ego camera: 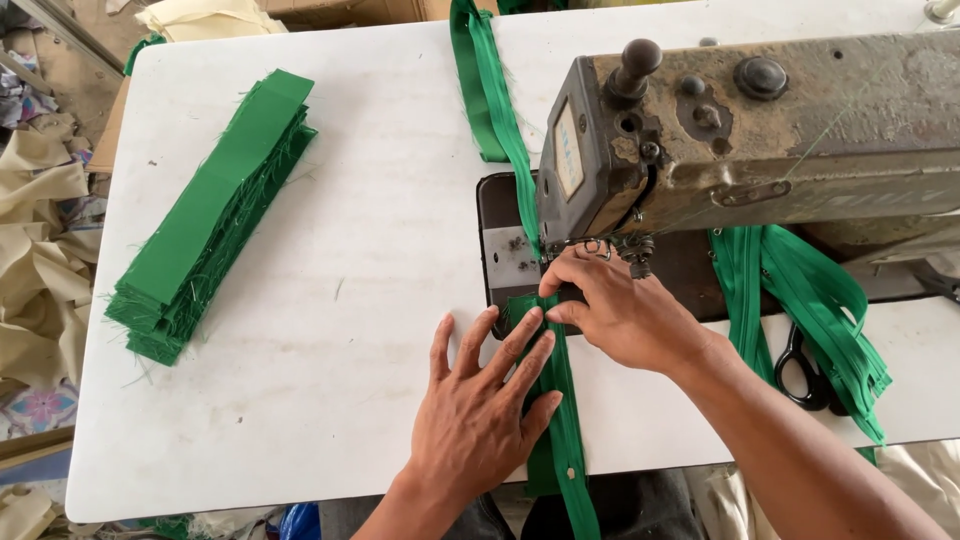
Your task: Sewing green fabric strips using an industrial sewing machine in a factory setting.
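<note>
Under the sewing machine, left hand lies flat, right hand pinches green strip; sewn length trails behind; cut stack apparently remains.

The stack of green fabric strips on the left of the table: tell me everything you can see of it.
The stack of green fabric strips lies on the white table, left of the sewing machine. It is many long, narrow pieces of woven-looking cloth, piled flat and slightly fanned, running diagonally from near left to far right. Loose threads fray from the edges. Nothing touches it but the table; both hands are away from it.

Green cloth strips frayed; sewing machine worn, rusty metal.
</note>
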